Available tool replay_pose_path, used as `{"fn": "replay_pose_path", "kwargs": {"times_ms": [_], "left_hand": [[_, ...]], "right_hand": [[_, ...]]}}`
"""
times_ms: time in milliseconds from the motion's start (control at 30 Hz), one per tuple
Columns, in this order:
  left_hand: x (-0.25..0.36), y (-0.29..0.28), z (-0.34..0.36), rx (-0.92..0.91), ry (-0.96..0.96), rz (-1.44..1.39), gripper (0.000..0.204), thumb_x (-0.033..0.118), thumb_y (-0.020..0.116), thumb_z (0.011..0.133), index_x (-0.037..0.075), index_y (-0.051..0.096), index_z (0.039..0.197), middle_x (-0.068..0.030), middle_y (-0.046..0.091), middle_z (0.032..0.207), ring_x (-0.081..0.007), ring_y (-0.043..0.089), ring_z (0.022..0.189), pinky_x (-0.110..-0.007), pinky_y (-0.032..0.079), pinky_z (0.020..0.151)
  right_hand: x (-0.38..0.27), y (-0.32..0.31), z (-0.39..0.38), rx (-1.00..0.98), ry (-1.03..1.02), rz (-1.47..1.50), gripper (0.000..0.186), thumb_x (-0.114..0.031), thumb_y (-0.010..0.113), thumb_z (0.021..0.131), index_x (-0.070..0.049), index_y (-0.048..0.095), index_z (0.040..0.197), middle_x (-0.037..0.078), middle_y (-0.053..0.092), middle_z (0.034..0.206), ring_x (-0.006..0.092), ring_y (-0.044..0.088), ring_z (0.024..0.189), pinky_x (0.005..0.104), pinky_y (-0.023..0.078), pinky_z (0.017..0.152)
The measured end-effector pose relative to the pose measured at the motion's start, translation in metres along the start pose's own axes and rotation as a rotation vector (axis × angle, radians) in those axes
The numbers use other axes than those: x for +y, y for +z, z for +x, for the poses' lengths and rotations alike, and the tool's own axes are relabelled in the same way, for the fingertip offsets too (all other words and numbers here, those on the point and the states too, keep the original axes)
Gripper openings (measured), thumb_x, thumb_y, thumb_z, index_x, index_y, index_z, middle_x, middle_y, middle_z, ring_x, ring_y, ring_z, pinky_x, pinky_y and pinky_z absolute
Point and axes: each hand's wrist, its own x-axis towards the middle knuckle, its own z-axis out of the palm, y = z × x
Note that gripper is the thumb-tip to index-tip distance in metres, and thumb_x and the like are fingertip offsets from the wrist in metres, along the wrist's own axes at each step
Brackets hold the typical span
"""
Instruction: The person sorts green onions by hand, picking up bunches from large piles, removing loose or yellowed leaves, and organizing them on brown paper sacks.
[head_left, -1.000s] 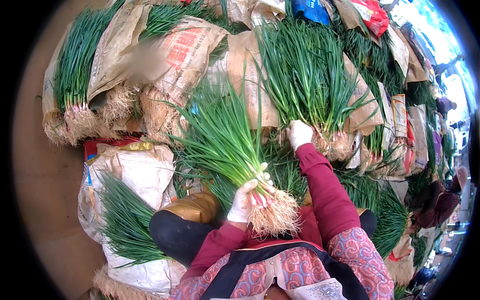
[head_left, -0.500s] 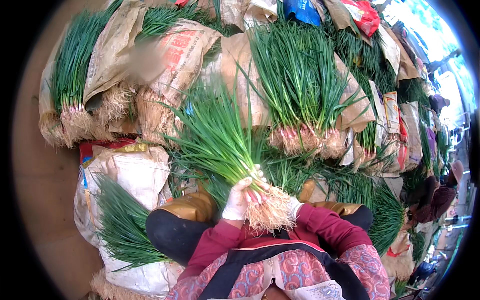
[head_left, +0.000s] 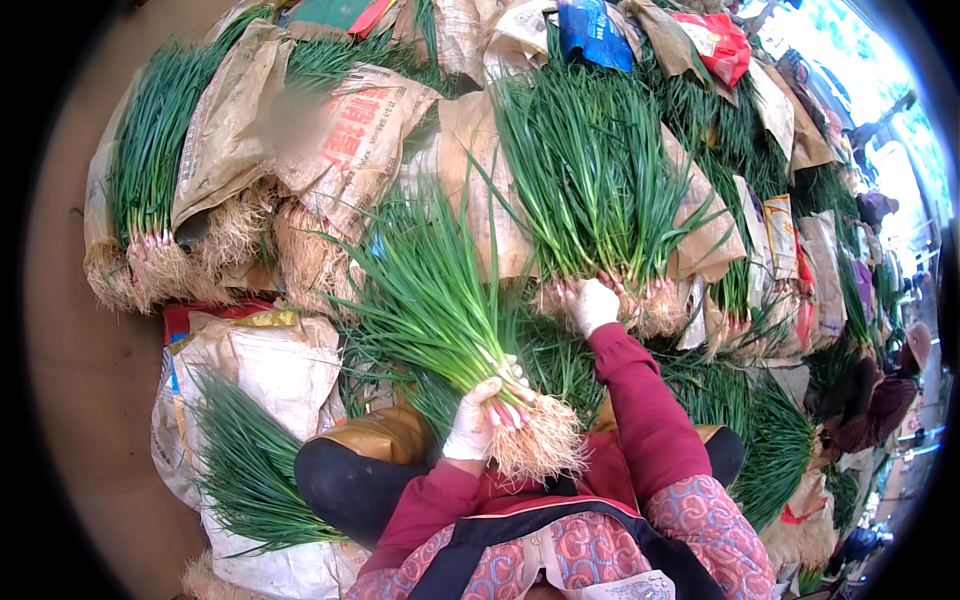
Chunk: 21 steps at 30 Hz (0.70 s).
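My left hand [head_left: 474, 418], in a pale glove, is wrapped around a thick bunch of spring onions [head_left: 440, 310] just above the pinkish bulbs. The bunch tilts, with long green leaves pointing up and left and a tangle of pale roots [head_left: 540, 438] hanging to the lower right. My right hand [head_left: 594, 306], gloved too, reaches forward to a large pile of spring onions [head_left: 600, 165] lying on brown paper. Its fingers are bent around some bulbs at the pile's root end, and the fingertips are partly hidden.
Beside my left knee, more spring onions [head_left: 258, 465] lie on a white sack [head_left: 270, 350]. Further bunches [head_left: 158, 150] rest among brown paper sacks [head_left: 355, 125] at the far left. Loose greens [head_left: 765, 430] lie by my right knee. Another person [head_left: 880, 405] sits at the far right.
My right hand has left the roots of the held bunch and moved forward to the pile's bulbs. My left hand keeps its hold on the bunch, nearly in place.
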Motion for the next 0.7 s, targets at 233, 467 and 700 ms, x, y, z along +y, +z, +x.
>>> {"fn": "replay_pose_path", "kwargs": {"times_ms": [233,467,700], "left_hand": [[-0.003,0.001,-0.005,-0.004,0.004,-0.003,0.054,0.020,0.060,0.077,0.000,0.040,0.124,-0.0205,0.041,0.132,-0.0326,0.044,0.120,-0.047,0.040,0.098],[-0.004,0.003,-0.005,0.001,-0.028,0.056,0.054,0.022,0.057,0.078,-0.001,0.040,0.124,-0.0249,0.044,0.128,-0.0394,0.045,0.117,-0.051,0.038,0.098],[0.000,0.006,-0.011,0.001,-0.035,0.012,0.042,0.017,0.054,0.081,-0.005,0.047,0.115,-0.0220,0.058,0.106,-0.0309,0.063,0.086,-0.041,0.056,0.065]], "right_hand": [[-0.046,-0.093,-0.077,-0.259,0.210,0.649,0.019,-0.020,0.060,0.086,-0.004,0.065,0.093,0.004,0.062,0.067,0.0118,0.058,0.061,0.0256,0.046,0.054],[-0.051,-0.075,-0.145,-0.400,0.070,0.969,0.030,-0.029,0.057,0.088,0.000,0.063,0.093,0.007,0.063,0.074,0.0124,0.057,0.070,0.0267,0.045,0.067],[-0.080,-0.055,-0.092,-0.609,0.161,1.464,0.021,-0.022,0.052,0.091,-0.003,0.057,0.083,0.000,0.058,0.073,0.0063,0.049,0.058,0.0209,0.039,0.051]]}}
